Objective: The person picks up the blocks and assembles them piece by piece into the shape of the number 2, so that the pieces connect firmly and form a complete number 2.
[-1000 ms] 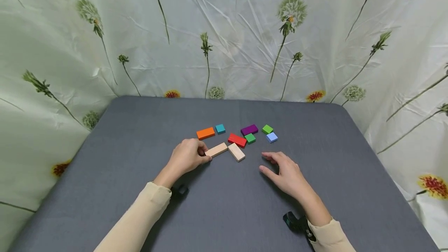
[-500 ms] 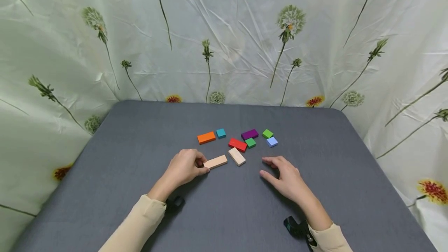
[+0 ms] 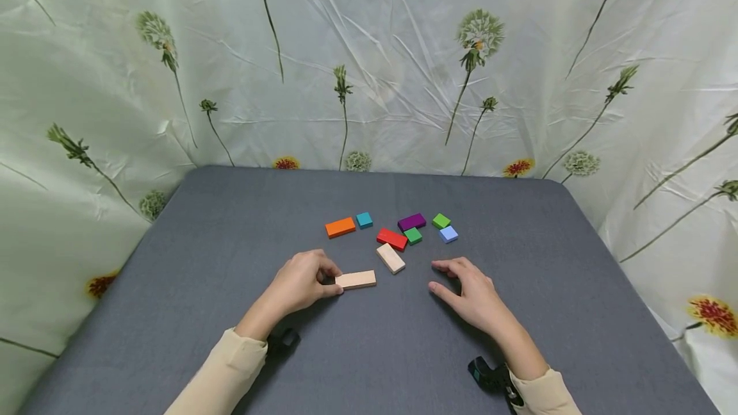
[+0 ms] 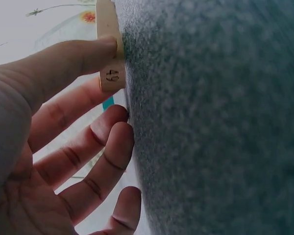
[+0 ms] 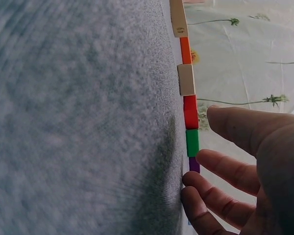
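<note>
Long pale block (image 3: 355, 280), pinched by the left hand (image 3: 296, 284), had seemingly slid clear of other blocks (image 3: 391, 258); right hand (image 3: 474, 293) hung wide.

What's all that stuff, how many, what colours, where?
orange block: 1, orange, leftmost
teal block: 1, teal, beside orange
red block: 1, red, mid-table
dark green block: 1, green, beside red
purple block: 1, purple, behind green
blue block: 1, blue, rightmost
lime block: 1, lime, behind blue
wooden block: 1, tan, beside red
held wooden block: 1, tan, frontmost
table: 1, grey, underneath
flowery cloth: 1, whitish, behind
wrist cameras: 2, black, on wrists
sleeves: 2, cream, on arms
left hand: 1, bare, pinching block
right hand: 1, bare, over table
</note>
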Tool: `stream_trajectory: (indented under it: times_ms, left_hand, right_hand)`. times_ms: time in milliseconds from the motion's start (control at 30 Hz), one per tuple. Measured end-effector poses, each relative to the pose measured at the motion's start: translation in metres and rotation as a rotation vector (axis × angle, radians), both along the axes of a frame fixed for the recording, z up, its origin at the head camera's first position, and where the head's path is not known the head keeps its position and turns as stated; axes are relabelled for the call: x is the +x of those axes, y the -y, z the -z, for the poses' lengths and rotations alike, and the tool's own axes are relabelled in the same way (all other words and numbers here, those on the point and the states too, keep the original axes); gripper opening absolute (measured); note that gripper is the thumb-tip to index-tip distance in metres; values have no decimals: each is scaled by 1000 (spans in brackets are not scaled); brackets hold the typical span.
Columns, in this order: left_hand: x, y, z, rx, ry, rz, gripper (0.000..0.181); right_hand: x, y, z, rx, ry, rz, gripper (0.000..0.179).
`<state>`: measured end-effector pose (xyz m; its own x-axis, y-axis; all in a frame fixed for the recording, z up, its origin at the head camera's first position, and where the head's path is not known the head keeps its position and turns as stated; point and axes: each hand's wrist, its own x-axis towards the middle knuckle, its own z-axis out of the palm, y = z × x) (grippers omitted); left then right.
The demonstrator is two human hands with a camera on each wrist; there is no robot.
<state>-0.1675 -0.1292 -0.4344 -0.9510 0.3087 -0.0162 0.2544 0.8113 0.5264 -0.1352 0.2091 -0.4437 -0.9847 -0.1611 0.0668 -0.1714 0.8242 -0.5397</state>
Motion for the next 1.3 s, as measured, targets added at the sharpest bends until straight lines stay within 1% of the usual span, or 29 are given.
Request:
stream_trajectory:
  times_ms: [167, 333, 500, 700, 767, 933, 1033, 1300]
  left_hand:
    - [3, 3, 0, 16, 28, 14, 17]
    - [6, 6, 1, 36, 25, 43, 17]
    - [6, 8, 1, 59, 38, 67, 19]
    - [5, 11, 3, 90, 21, 117, 22]
    - [5, 11, 3, 90, 23, 118, 23]
    - [5, 9, 2, 85, 56, 82, 23]
    - [4, 10, 3, 93, 72, 72, 23]
    - [3, 16, 6, 111, 57, 105, 25]
  right_hand:
    - [0, 0, 0, 3, 11, -5, 43]
    - [-1, -1, 2, -5, 4, -2, 42]
    - [-1, -2, 3, -17, 9, 0, 42]
    - [-1, -4, 2, -21, 24, 3, 41]
    - [-1, -4, 2, -22, 27, 2, 41]
    - [-2, -5, 1, -25, 41, -1, 41]
    - [-2, -5, 1, -24, 42, -5, 41]
    - [-4, -5, 0, -36, 52, -16, 42]
